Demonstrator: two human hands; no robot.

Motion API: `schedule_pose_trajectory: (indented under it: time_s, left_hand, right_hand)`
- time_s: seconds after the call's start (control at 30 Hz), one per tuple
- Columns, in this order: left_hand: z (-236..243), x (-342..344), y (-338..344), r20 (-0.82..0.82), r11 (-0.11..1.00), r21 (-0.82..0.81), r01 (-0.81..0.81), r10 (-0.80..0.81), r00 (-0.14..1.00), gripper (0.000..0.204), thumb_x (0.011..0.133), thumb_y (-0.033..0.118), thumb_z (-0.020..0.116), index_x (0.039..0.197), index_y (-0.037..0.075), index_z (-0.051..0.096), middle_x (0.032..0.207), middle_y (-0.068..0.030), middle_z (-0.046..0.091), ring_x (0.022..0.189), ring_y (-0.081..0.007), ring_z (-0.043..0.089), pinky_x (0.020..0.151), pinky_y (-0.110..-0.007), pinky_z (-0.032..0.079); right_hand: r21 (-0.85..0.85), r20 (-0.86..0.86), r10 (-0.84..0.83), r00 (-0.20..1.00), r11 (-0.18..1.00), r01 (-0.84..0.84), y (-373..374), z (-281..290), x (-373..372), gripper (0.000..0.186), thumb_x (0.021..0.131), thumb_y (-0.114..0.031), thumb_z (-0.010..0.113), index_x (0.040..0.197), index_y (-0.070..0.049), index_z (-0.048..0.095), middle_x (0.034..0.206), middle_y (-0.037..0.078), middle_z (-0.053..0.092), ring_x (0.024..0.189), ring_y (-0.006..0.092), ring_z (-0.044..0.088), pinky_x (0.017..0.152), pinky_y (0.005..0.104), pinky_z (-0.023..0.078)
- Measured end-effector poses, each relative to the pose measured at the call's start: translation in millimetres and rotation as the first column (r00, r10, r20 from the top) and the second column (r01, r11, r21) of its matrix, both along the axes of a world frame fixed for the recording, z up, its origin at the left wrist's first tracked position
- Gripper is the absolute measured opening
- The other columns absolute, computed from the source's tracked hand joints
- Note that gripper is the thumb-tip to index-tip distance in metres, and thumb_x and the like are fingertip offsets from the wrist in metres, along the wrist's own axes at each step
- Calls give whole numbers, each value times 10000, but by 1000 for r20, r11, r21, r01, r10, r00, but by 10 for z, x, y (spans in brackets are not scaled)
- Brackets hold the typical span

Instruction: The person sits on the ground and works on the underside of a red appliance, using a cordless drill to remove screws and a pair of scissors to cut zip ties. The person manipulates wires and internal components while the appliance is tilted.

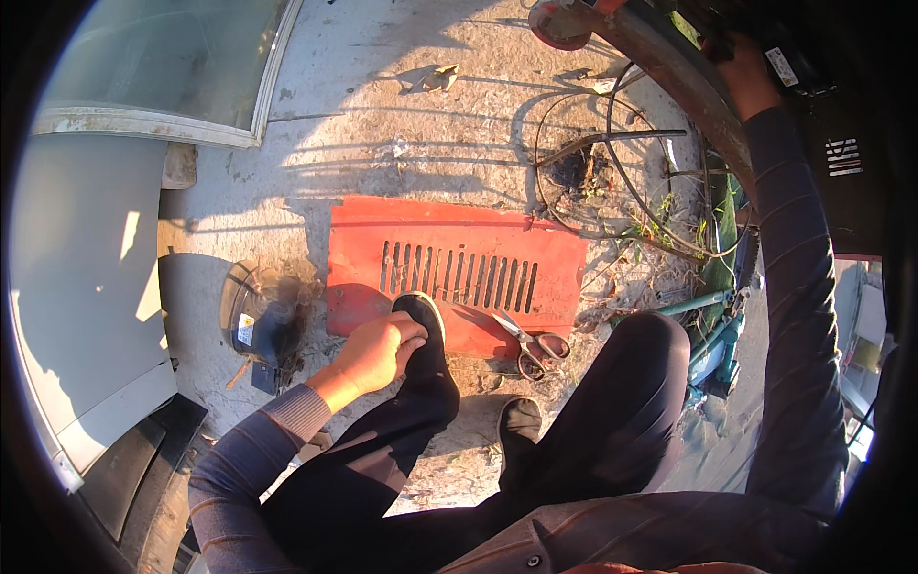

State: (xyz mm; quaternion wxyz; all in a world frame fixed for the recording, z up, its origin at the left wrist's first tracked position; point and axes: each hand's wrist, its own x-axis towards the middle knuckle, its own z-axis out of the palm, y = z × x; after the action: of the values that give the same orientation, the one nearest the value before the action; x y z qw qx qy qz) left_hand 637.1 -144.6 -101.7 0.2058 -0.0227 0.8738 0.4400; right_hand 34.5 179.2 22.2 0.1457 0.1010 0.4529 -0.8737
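My left hand [373,352] hovers over my left leg and shoe, thumb and fingers pinched together. If anything is between them, it is too small or hidden to make out. At the upper right, my right arm stretches far out, and my right hand [746,78] is up against a dark machine [853,105] beside a curved rusty metal bar [674,81]. Shadow and the machine hide its fingers. On the ground before me lies a red slotted metal panel [359,258]. A pair of scissors [528,346] rests across its near edge, blades slightly apart.
Looped cable [620,182] lies on the ground at the right, among weeds. Left of the panel sits a round black part [256,311] with a label. A framed glass pane [172,62] and a pale cabinet [86,277] line the left side. Teal metal parts [712,349] stand right of my knee.
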Motion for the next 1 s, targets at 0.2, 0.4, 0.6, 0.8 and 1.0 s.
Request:
schedule_pose_trajectory:
  time_s: [0.2,0.4,0.6,0.8,1.0]
  left_hand:
    - [-57,-36,81,-12,997,72,-35,36,999,103,908,37,709,1005,6,722,925,-142,697,865,-368,692,726,-413,552]
    - [-271,-65,354,67,994,107,-22,15,998,123,955,161,682,1015,61,722,947,-119,670,910,-358,674,763,-457,537]
    - [-400,-34,534,62,987,158,31,-42,997,133,951,172,687,1012,59,718,947,-119,668,894,-364,673,781,-449,539]
    - [-444,-138,505,99,991,131,-17,4,995,130,934,149,696,1004,47,735,919,-122,699,884,-343,692,771,-426,547]
    - [-479,-143,528,142,995,92,-48,35,989,133,902,126,706,1005,45,729,932,-123,708,853,-331,699,749,-414,548]
  right_hand:
    - [46,20,11,1000,999,-12,98,-111,218,112,997,-174,555,979,-71,594,1021,115,611,941,310,558,792,506,437]
    - [86,4,-11,1000,996,10,262,-34,378,113,996,-178,554,974,-75,593,1011,111,607,929,305,555,782,501,436]
    - [104,-9,-36,999,994,36,428,30,497,114,996,-182,554,968,-79,592,1001,107,603,917,300,552,772,495,434]
    - [124,-20,-61,998,990,63,675,94,645,115,996,-187,554,963,-83,591,990,104,599,905,295,549,762,490,433]
    - [145,-20,-76,997,986,79,861,124,796,116,995,-191,554,958,-87,590,980,100,595,893,290,545,752,485,431]
